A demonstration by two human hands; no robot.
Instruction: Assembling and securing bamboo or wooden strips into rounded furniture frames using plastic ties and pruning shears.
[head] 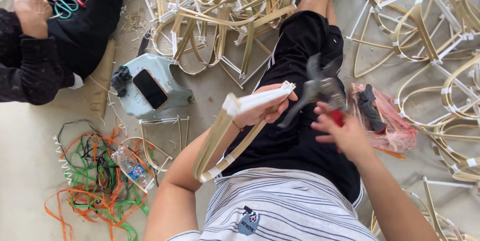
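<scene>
The tool (320,91) gripped in the right hand (345,133) is smeared by motion blur, so its kind cannot be told; only a red handle is made out. The co-worker's hand (31,12) and dark sleeve (30,71) are cut by the left edge, and the bamboo frames (440,46) by the right edge.

A bundle of bamboo strips (227,136) is held in the left hand (265,106), gripped near its upper end. The strips are pale tan, flat and bent, bound with white tape at the top, where a white end projects just past the fingers, and again at the lower end below the wrist. A pair of pliers (320,93) with red handles is gripped in the right hand (342,133); its dark metal head is blurred and is pointed toward the bundle, just beside the left hand's fingertips.
</scene>
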